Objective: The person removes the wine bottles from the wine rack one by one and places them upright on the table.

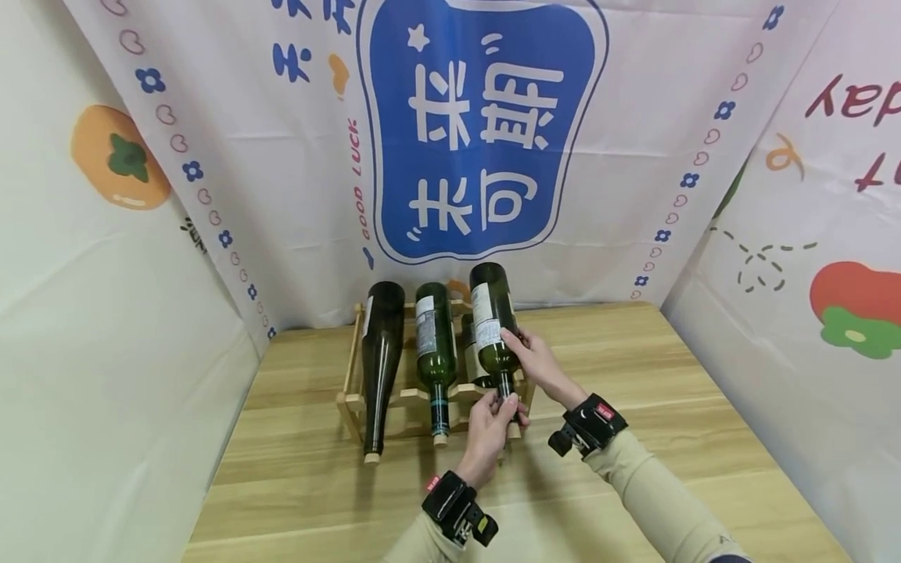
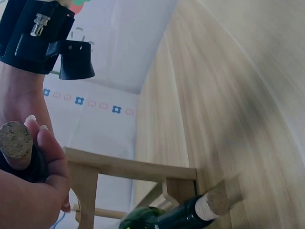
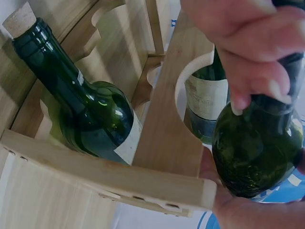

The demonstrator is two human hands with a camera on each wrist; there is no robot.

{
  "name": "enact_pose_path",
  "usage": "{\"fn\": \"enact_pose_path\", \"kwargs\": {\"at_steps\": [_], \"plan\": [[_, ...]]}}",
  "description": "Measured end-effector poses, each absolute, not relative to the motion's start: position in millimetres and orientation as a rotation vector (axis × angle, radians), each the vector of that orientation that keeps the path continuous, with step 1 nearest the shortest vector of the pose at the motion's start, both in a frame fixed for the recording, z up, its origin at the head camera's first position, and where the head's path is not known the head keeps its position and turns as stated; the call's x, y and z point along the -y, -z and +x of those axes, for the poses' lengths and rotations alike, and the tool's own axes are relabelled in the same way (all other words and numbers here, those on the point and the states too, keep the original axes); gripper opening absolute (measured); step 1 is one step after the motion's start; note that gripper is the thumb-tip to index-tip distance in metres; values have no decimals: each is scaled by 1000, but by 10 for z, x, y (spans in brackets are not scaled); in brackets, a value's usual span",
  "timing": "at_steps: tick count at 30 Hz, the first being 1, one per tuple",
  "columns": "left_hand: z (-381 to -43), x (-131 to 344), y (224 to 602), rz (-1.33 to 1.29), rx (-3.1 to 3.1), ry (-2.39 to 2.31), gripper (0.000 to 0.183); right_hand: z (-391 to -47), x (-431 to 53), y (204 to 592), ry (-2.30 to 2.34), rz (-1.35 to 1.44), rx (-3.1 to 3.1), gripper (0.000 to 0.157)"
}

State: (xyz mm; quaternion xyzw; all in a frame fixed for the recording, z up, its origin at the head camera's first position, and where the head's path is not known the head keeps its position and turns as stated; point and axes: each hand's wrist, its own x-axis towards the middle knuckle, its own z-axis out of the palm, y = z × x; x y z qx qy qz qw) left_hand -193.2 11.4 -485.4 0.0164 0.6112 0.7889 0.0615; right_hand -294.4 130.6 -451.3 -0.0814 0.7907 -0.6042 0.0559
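A green wine bottle [image 1: 490, 313] with pale labels and a cork lies tilted over the right end of a wooden wine rack [image 1: 352, 403], its neck toward the person. My left hand [image 1: 487, 434] grips its neck near the cork [image 2: 16, 143]. My right hand [image 1: 540, 366] holds the lower part of its body from the right side. In the right wrist view, the bottle's shoulder [image 3: 257, 143] is just above the curved notch of the rack's upper rail [image 3: 171, 109], apart from it as far as I see.
A dark slim bottle [image 1: 380, 352] and a green bottle [image 1: 436, 336] lie on the rack's upper level, corks facing forward. Below is another corked bottle [image 3: 95, 114]. The rack stands on a wood-grain table [image 1: 296, 469] before a printed cloth backdrop [image 1: 303, 195].
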Motion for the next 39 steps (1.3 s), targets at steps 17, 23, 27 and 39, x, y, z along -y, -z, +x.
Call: {"fn": "enact_pose_path", "kwargs": {"at_steps": [17,23,27,39], "plan": [[-1950,-500,4770,81,-1781,-2408,19,-2914,-1706,4444,1929,-205,-2291,56],[-1939,-606,4760,81,-1769,-2370,19,-2893,-1822,4445,1944,-156,-2297,56],[-1927,-637,4778,78,-1763,-2367,20,-2905,-1848,4485,1936,-183,-2292,58],[-1959,-815,4789,146,-1739,-2353,19,-2883,-2016,4481,1964,-165,-2336,54]]}}
